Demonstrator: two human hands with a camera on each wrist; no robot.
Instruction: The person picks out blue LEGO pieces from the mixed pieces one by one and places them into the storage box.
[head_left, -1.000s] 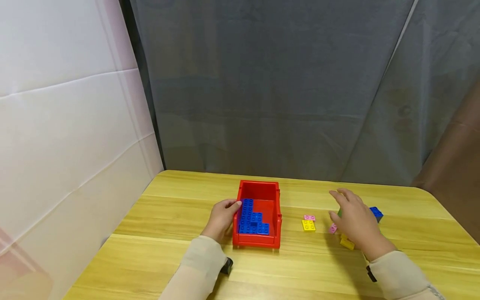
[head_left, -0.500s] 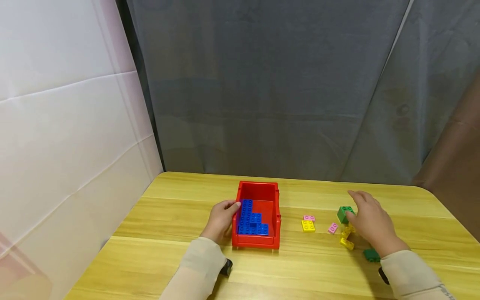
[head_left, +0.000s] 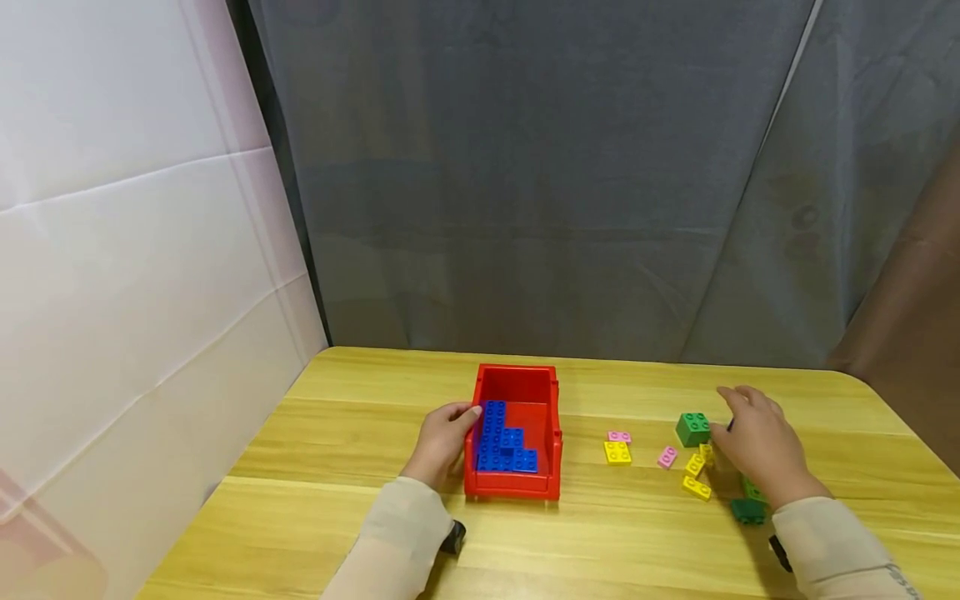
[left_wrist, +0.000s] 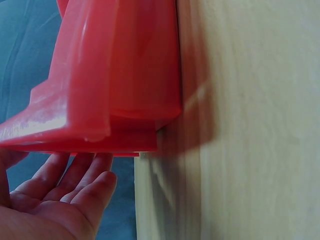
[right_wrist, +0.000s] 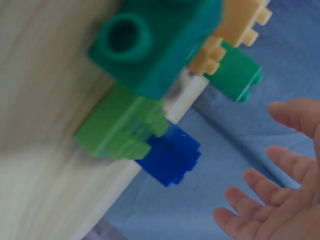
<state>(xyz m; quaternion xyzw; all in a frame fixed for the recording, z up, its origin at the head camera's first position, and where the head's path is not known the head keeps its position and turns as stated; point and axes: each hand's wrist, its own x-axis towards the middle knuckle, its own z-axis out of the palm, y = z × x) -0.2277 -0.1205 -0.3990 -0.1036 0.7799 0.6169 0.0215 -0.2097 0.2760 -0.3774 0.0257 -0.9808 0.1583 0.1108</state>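
Observation:
My left hand (head_left: 437, 442) grips the left wall of a red plastic bin (head_left: 533, 417), its thumb over the rim and its fingers outside. In the bin, blue toy bricks (head_left: 492, 433) cover the left and front of the floor. My right hand (head_left: 763, 450) hovers over the loose bricks at the right with its fingers spread and nothing between them. A blue brick (right_wrist: 170, 155) lies beyond a light green brick (right_wrist: 117, 122) in the right wrist view; the hand mostly hides it in the head view. Left of the fingertips stands a green brick (head_left: 693, 429).
Several small yellow bricks (head_left: 695, 464) and a pink brick (head_left: 667, 457) lie left of the right hand. A dark green brick (head_left: 747, 512) is near the wrist. Between bin and pile lie a yellow brick (head_left: 617, 452) and another pink one (head_left: 619, 436). A grey curtain (head_left: 510, 183) hangs behind the table.
My right hand has moved right across the pile, uncovering the green, yellow and dark green bricks and covering the blue one. My left hand has kept its hold on the bin.

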